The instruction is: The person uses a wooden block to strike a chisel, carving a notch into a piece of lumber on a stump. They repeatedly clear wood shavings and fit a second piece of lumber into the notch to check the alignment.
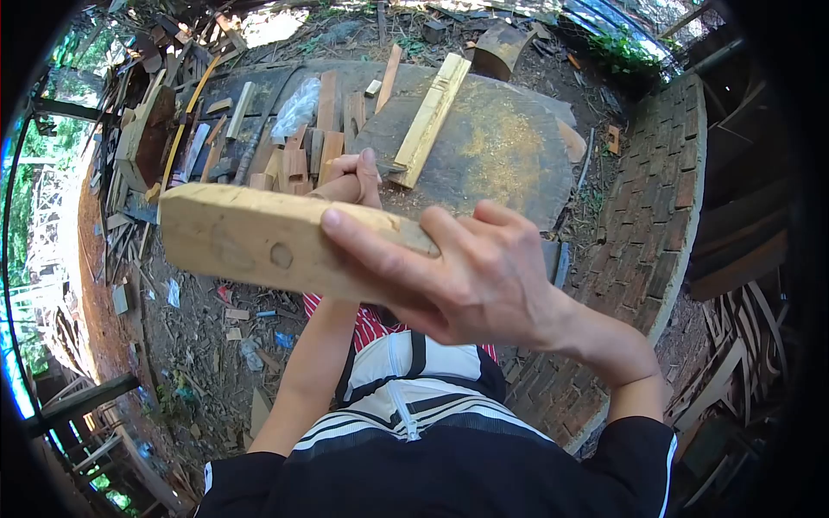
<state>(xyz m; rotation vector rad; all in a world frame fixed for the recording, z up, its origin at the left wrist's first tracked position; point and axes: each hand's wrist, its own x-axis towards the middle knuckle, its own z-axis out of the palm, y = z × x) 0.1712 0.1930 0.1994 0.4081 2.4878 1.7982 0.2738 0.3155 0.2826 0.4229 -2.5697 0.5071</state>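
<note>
My right hand [484, 268] grips one end of a thick pale wooden block [250, 233], raised close to the camera, its index finger laid along the side. Behind the block, my left hand [368, 175] is closed around the wooden handle of a chisel [344, 187]; the block hides part of that hand. The chisel's metal blade points right and meets the near end of a long, light wooden bar [429, 125]. Notches show in the bar's upper face, near its far end. The bar lies on a round wooden work surface [509, 164] strewn with sawdust and chips.
Several wood offcuts [328, 104] and a crumpled clear plastic bag [296, 110] lie left of the bar. A low brick wall [648, 173] runs along the right side. Scraps cover the ground at left, and a wooden stump [501, 50] stands behind the work surface.
</note>
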